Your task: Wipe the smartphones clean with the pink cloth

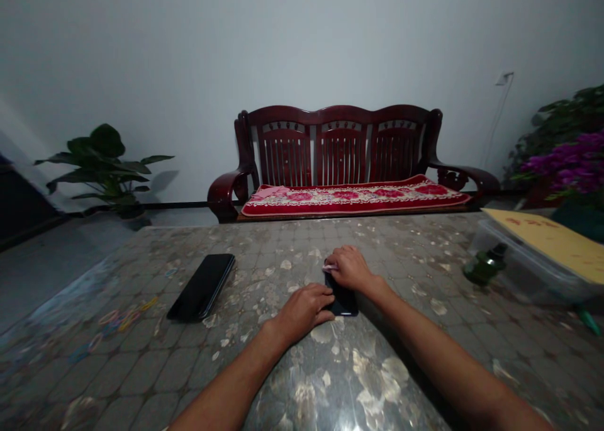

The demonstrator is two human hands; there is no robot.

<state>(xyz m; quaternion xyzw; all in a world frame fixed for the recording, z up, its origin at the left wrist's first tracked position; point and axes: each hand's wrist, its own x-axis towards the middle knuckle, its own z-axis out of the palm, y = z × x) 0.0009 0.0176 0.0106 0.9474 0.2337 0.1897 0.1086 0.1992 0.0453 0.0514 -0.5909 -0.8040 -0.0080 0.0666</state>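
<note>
A dark smartphone (343,300) lies flat on the table in front of me, its upper part covered by my hands. My left hand (306,308) grips the phone at its left side, fingers reaching onto the edge. Over the phone's far end, my right hand (350,266) is closed on a small pale pink cloth (330,267). Only a bit of this cloth shows at the fingers' left side; whether it is cloth or tissue is hard to tell. To the left of my hands rests a larger black device (202,287) with a glossy top, perhaps a tablet or phone.
Colourful rubber bands (125,318) are scattered at the table's left. On the right stand a dark green bottle (485,264) and a clear plastic box (528,274) with a yellow paper (552,236) on top. Behind the patterned table (264,368) is a wooden bench (340,141).
</note>
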